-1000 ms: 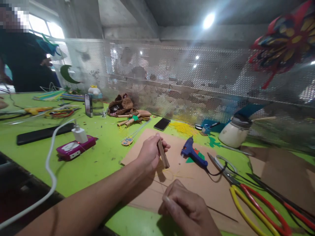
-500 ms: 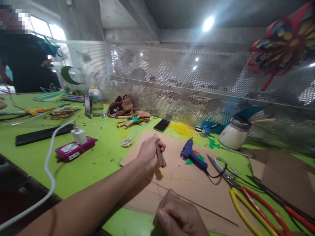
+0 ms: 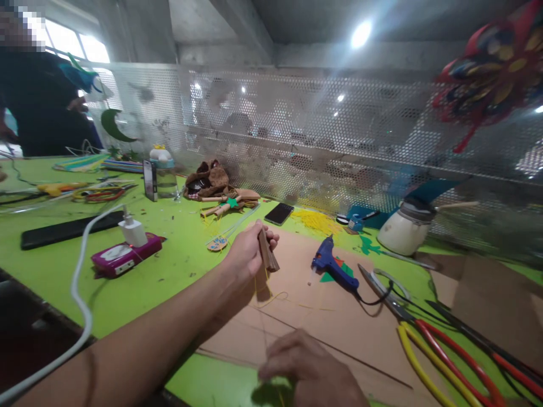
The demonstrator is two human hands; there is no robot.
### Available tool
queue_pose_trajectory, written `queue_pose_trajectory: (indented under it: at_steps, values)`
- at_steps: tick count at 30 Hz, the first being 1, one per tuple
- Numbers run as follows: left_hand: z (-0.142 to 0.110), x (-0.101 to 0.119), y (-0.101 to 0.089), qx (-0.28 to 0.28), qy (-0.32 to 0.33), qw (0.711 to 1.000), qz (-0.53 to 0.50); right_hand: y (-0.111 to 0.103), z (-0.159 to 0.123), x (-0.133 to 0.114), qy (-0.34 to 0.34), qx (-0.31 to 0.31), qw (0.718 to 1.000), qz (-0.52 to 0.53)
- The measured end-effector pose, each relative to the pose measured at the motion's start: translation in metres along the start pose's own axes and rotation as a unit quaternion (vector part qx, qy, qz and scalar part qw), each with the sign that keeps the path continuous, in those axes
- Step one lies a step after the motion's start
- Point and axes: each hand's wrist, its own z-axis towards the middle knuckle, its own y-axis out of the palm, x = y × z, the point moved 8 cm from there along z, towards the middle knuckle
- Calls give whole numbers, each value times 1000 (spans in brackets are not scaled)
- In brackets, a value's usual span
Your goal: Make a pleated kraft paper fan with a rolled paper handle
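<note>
My left hand (image 3: 248, 251) is closed round a short brown wooden stick (image 3: 267, 254), held a little above the cardboard sheet (image 3: 339, 316). A thin yellow thread (image 3: 271, 297) hangs from the stick and curls on the cardboard. My right hand (image 3: 311, 370) sits low at the near edge, fingers pinched together, apparently on the thread's other end. A blue glue gun (image 3: 333, 265) lies on the cardboard to the right of the stick.
Scissors (image 3: 382, 291) and red and yellow cables (image 3: 441, 353) lie at the right. A white jar (image 3: 403, 229), a phone (image 3: 279, 213), yellow fibres (image 3: 316, 220), a pink box with a charger (image 3: 125, 254) and a perforated metal screen (image 3: 297, 135) surround the green table (image 3: 169, 271). Another person (image 3: 38, 102) stands at far left.
My left hand has lifted the stick up and to the left, drawing the yellow thread taut. My right hand has slid down towards the near edge.
</note>
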Motion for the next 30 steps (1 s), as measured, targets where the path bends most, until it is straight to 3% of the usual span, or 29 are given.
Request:
queue_pose_trajectory:
  at_steps: [2, 4, 6, 8, 11, 14, 16, 19, 21, 24, 27, 30]
  values:
    - [-5, -3, 6, -14, -13, 1000, 8, -23, 2, -15, -36, 58, 994, -83]
    - [-13, -6, 12, -34, -25, 999, 16, -51, 2, -30, -57, 154, 970, -179]
    - [-21, -10, 19, -60, -38, 997, 21, -77, 0, -30, 4, 245, 947, -207]
    - [-31, -14, 26, -88, -51, 994, 27, -89, -1, -11, 121, 278, 942, -143]
    - [-45, -21, 38, -145, -72, 986, 39, -65, 3, 29, 276, 206, 937, 65]
    - [-56, -25, 46, -187, -84, 978, 47, -21, 6, 46, 334, 92, 901, 263]
    - [-55, -25, 44, -172, -87, 980, 45, -9, 2, 49, 351, 72, 889, 286]
    - [-47, -23, 35, -119, -91, 988, 34, -24, -1, 41, 295, 125, 937, 139]
    - [-40, -19, 29, -96, -86, 991, 26, -35, 4, 20, 187, 139, 973, 5]
    - [-34, -16, 25, -84, -85, 993, 20, -37, 13, -14, 23, 153, 980, -124]
    - [-36, -20, 26, -88, -117, 989, 32, -29, 21, -36, -106, 110, 985, -84]
    - [-41, -25, 27, -89, -135, 986, 44, -21, 28, -34, -77, 28, 997, 9]
